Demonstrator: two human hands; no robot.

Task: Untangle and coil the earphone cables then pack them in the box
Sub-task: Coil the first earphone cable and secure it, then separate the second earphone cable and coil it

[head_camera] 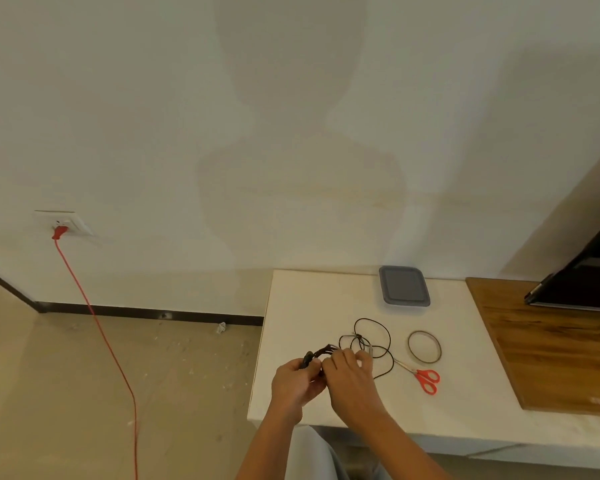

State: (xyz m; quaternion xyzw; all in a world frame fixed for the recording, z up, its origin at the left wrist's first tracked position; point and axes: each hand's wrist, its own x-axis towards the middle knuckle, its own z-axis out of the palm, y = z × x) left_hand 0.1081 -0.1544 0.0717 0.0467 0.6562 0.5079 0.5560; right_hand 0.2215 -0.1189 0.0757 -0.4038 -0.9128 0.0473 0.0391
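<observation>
The left hand's (297,379) grip pinched the wound earphone cable (360,337) steady while the right hand (349,372) pinched a strand (probably feeding slack)

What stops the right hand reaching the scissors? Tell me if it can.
Probably yes. The scissors lie on the table right of the right hand, with only loose cable between. The hand grips the cable, so it must let go first.
</observation>
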